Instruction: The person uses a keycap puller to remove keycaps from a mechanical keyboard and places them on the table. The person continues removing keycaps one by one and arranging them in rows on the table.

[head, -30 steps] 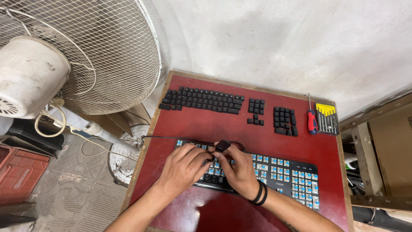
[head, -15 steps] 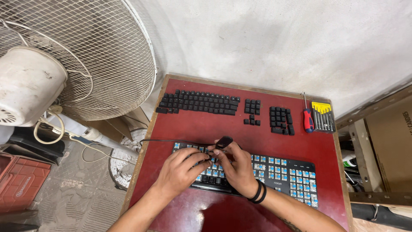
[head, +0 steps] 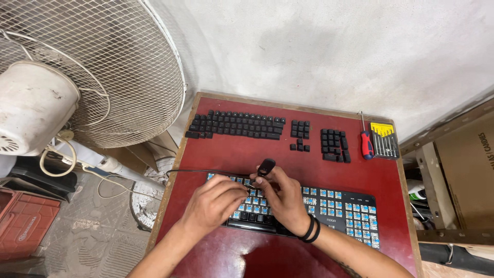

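Note:
A black keyboard (head: pixel 339 208) with bare blue switches lies near the front of the red table (head: pixel 236 154). My right hand (head: pixel 285 198) rests over its middle and grips a small black keycap puller (head: pixel 266 167) that sticks up from my fingers. My left hand (head: pixel 216 201) lies on the keyboard's left part, its fingertips pinched against the right hand's fingers over the switches. Whether it holds anything is hidden. Removed black keycaps (head: pixel 236 124) lie in rows at the table's far side, with two smaller groups (head: pixel 300 135) (head: pixel 334 144) to the right.
A red-handled screwdriver (head: pixel 366 143) and a yellow-topped screwdriver set (head: pixel 385 140) lie at the far right corner. A large white fan (head: pixel 87 67) stands left of the table. The keyboard's cable (head: pixel 195 171) runs off the left edge. A wooden shelf (head: pixel 453 170) stands on the right.
My view has shifted slightly. Both hands stay over the keyboard's left middle, with the puller still upright in my right hand and little other movement.

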